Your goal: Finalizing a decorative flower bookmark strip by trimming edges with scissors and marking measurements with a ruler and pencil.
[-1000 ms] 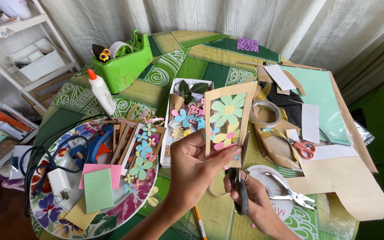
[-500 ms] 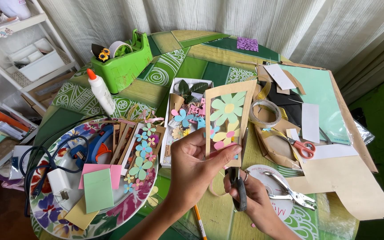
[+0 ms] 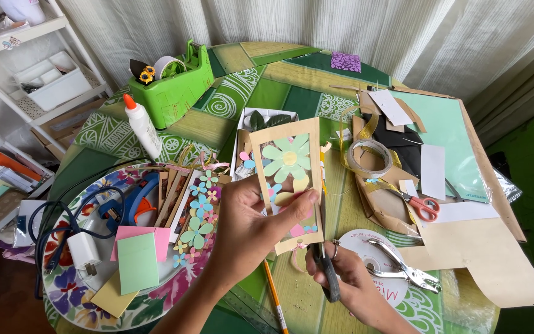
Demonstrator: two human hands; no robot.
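The left hand is pinching a thin tan card frame upright above the table's middle, its window showing a pale green paper flower with a yellow centre, while the right hand is gripping dark-handled scissors just below it. The blades are sitting close to the frame's lower edge and a pink ribbon; judged risk: nicking flimsy card or fingers.

A tan card frame w/ pale green paper flower is held upright above the table; black-handled scissors are gripped just below it.
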